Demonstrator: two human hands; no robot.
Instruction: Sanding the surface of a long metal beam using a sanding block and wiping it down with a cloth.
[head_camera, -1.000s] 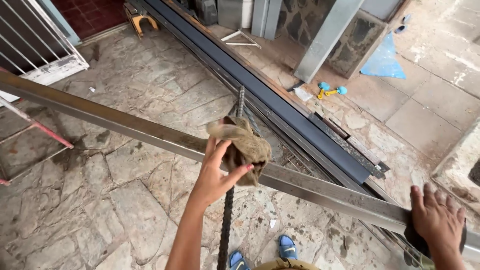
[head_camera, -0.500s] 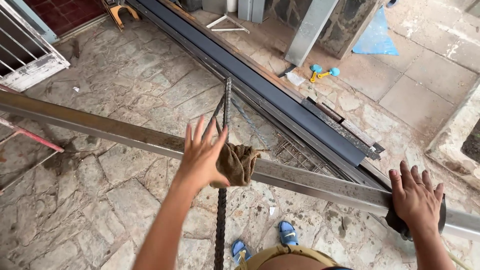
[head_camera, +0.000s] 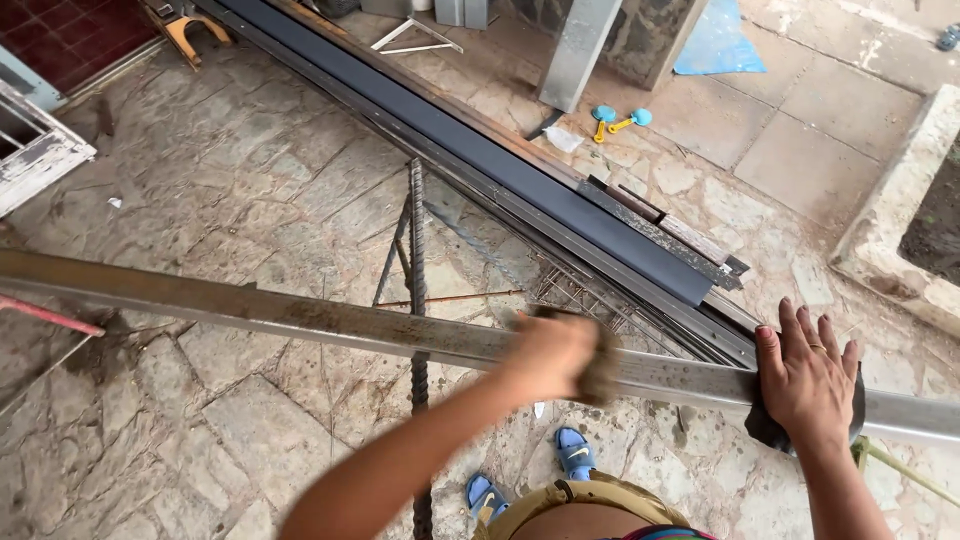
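Left grip (head_camera: 548, 352): cloth (head_camera: 603, 362) on steel bar (head_camera: 300, 318)

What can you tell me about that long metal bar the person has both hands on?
The long metal bar looks like dull grey steel, streaked with rust and grime. It runs level across the view, raised above the stone floor, over a ribbed rod stand. The left hand presses a brownish rag on it; the right hand lies flat on a dark cloth.

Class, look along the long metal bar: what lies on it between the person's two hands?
Nothing: in the head view, the metal bar runs bare between the left hand, holding a rag, and the right hand.
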